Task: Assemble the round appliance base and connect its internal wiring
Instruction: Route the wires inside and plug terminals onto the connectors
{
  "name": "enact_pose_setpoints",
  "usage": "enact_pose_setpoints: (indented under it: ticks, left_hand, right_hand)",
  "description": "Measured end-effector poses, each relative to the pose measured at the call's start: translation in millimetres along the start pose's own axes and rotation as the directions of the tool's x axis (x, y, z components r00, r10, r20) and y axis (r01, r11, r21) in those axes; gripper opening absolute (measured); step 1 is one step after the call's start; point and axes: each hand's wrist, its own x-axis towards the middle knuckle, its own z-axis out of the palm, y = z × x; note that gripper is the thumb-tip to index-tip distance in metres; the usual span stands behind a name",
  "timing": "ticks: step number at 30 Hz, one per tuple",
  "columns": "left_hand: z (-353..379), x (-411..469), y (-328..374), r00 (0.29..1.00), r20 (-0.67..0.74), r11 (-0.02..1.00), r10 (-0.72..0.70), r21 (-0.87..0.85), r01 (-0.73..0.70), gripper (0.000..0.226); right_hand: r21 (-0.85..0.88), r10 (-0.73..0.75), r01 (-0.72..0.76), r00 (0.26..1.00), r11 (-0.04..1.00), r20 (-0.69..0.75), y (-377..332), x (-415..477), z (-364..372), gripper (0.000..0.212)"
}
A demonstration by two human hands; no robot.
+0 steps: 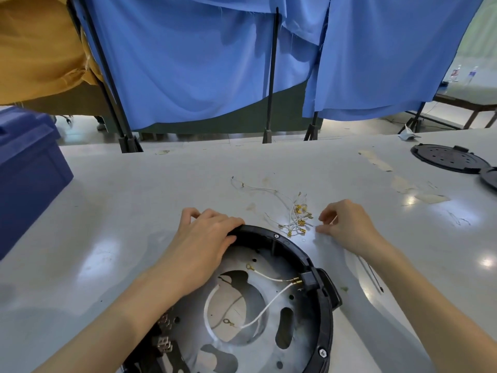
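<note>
The round appliance base (320,267), a black ring with a grey metal plate inside, lies on the table in front of me. Two white wires (269,305) with brass terminals run from a black connector block (309,282) across the plate. My left hand (204,243) rests on the far left rim of the ring, fingers curved over it. My right hand (347,224) pinches a thin white wire at the edge of a loose pile of wires with brass terminals (297,219), just beyond the base.
A dark blue bin (27,168) stands at the left table edge. Two black round covers (449,157) lie at the far right. A thin tool (372,273) lies under my right forearm. Blue curtains on black stands hang behind the table.
</note>
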Motion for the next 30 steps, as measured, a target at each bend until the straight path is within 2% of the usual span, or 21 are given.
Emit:
enact_pose_setpoints:
  ticks: [2, 4, 6, 9, 11, 14, 17, 19, 22, 26, 30]
  left_hand:
    - [1, 0, -2, 1.0, -0.014, 1.0, -0.006, -0.018, 0.006, 0.033]
    - [1, 0, -3, 1.0, -0.017, 0.999, -0.016, -0.028, 0.015, 0.036]
    - [2, 0, -4, 1.0, -0.022, 0.999, -0.015, -0.035, 0.014, 0.038]
    - [3, 0, -3, 0.999, -0.041, 0.999, -0.019, -0.039, 0.018, 0.039]
    - [5, 0, -3, 0.998, -0.051, 0.999, -0.028, -0.026, 0.027, 0.04]
    - [6, 1, -3, 0.998, -0.056, 0.999, -0.043, -0.008, 0.042, 0.042]
    - [6, 0, -3, 0.997, -0.058, 0.999, -0.048, -0.003, 0.048, 0.043]
    - [7, 0, -2, 0.997, -0.056, 0.999, -0.048, 0.001, 0.048, 0.043]
    - [7, 1, -3, 0.997, -0.055, 0.999, -0.049, 0.006, 0.05, 0.043]
    - [7, 1, -2, 0.997, -0.049, 0.999, -0.051, 0.011, 0.052, 0.043]
    - [7, 1, -2, 0.998, -0.044, 0.999, -0.047, -0.01, 0.047, 0.039]
  right_hand:
    - [-0.061, -0.015, 0.015, 1.0, 0.998, 0.006, -4, 1, 6, 0.016]
    - [-0.123, -0.032, 0.03, 0.999, 0.992, -0.019, -4, 1, 11, 0.004]
    - [-0.164, -0.032, 0.027, 0.999, 0.986, -0.031, -2, 1, 14, 0.007]
    - [-0.13, -0.039, 0.027, 0.996, 0.991, -0.085, 1, 4, 14, 0.006]
    - [-0.066, -0.066, 0.058, 0.99, 0.996, -0.127, -2, 8, 14, 0.013]
    - [-0.028, -0.111, 0.109, 0.991, 0.994, -0.079, -7, 13, 20, 0.02]
    - [-0.063, -0.118, 0.113, 0.99, 0.992, -0.076, -8, 16, 27, 0.011]
    - [-0.017, -0.119, 0.117, 0.988, 0.993, -0.096, -6, 16, 25, 0.005]
    - [0.148, -0.088, 0.105, 0.989, 0.983, -0.12, -4, 14, 16, 0.013]
    - [0.315, -0.053, 0.106, 0.984, 0.943, -0.173, -3, 10, 3, 0.011]
    - [0.369, -0.008, 0.091, 0.976, 0.925, -0.22, -1, 12, -3, 0.009]
